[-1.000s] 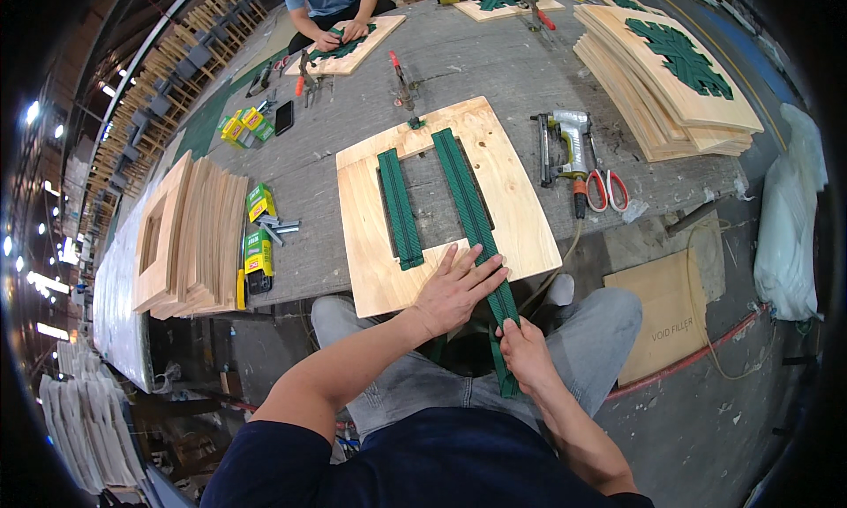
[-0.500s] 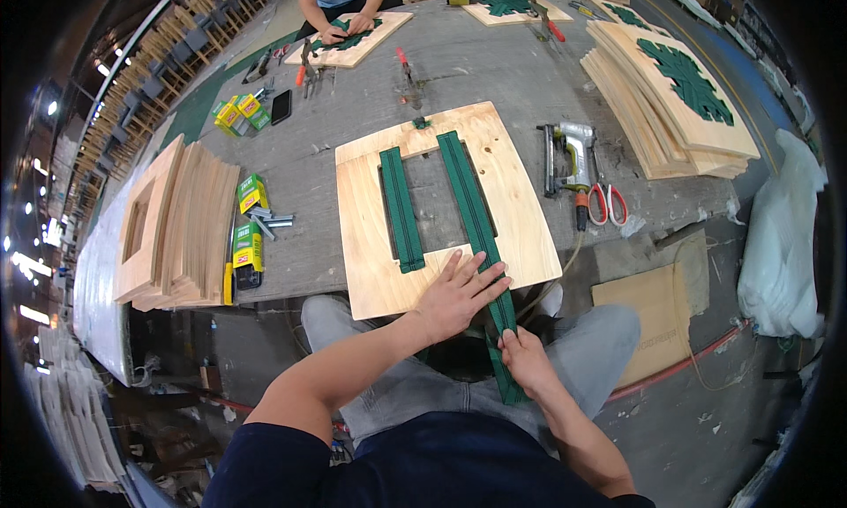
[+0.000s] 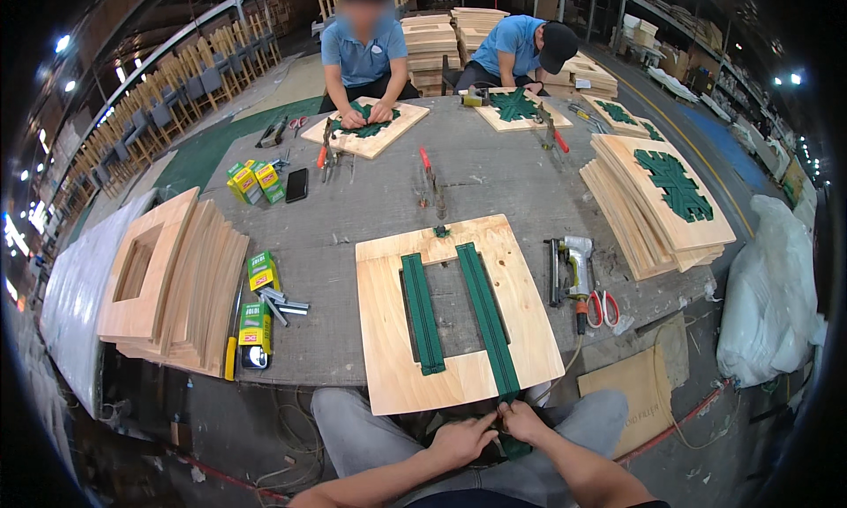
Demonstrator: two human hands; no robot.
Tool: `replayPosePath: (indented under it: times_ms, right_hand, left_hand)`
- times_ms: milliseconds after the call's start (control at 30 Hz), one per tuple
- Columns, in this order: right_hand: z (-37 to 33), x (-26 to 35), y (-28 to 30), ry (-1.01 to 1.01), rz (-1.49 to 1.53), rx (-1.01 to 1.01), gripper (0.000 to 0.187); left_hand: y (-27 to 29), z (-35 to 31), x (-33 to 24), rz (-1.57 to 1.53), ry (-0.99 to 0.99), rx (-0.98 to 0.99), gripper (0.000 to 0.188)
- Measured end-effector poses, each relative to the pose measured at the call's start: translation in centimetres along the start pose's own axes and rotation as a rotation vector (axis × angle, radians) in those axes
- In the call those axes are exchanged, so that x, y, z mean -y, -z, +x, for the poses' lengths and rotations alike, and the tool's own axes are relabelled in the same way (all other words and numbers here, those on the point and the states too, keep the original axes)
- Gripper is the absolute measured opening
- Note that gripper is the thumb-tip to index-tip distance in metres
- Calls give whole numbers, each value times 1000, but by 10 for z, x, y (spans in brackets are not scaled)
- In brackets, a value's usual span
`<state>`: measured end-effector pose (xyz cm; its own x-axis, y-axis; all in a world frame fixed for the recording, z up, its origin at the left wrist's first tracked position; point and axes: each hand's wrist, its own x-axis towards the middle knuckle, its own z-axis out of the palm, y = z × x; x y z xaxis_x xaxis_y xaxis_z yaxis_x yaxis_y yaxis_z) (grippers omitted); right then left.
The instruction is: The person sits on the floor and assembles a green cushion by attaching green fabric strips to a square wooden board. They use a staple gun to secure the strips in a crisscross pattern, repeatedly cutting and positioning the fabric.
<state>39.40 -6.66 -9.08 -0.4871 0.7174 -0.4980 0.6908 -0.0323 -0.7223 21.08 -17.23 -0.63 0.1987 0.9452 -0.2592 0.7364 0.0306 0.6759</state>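
Left hand (image 3: pixel 463 442) has quit the board (image 3: pixel 383 323); air tool (image 3: pixel 578 265), scissors (image 3: pixel 603 305) lie near.

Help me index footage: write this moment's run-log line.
right hand: gripping long green strap past edge of wooden board | left hand: beside right | short green strap: left of long one | staple gun: right of board

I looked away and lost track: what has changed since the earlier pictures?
The left hand lifted off the wooden board and long green webbing, moving toward the person, beside the right hand; whether it grips anything is unclear. The view tilted up. The right hand still holds that webbing, apparently nearer the board; the board and short green webbing stayed put.
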Motion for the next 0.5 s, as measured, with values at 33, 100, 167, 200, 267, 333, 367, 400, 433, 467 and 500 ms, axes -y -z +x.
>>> replayPosePath:
  times_ms: [33, 100, 167, 200, 267, 333, 367, 400, 433, 467, 500]
  right_hand:
    - [1, 3, 1, 42, -12, -4, 38]
    - [-1, 9, 4, 123, -43, -3, 37]
    - [-2, -13, 1, 51, 110, 22, 36]
    - [3, -18, 1, 27, 190, 33, 37]
    - [-3, 13, 6, 89, 164, 46, 34]
    - [-4, 11, 7, 13, 151, 60, 33]
    - [-1, 5, 6, 35, 161, 79, 33]
    - [2, -1, 2, 63, 184, 89, 33]
    - [11, -17, -2, 91, 203, 89, 33]
    - [16, -22, -4, 115, 234, 95, 33]
    - [18, -29, -2, 176, -60, -10, 30]
  left_hand:
    - [-7, 7, 8, -74, 33, -34, 53]
    - [-24, 29, 26, -232, 103, -106, 56]
    - [-26, 46, 21, -359, 29, -41, 59]
    - [-23, 57, 20, -412, -10, -15, 61]
    - [-33, 67, 27, -475, 32, -85, 63]
    - [-32, 77, 22, -575, 32, -105, 61]
    - [-38, 79, 20, -616, -7, -187, 60]
    - [-43, 80, 21, -577, 8, -198, 59]
    - [-44, 84, 20, -539, 12, -209, 58]
    - [-43, 87, 20, -496, 26, -209, 58]
    - [-42, 90, 21, -472, -28, -202, 56]
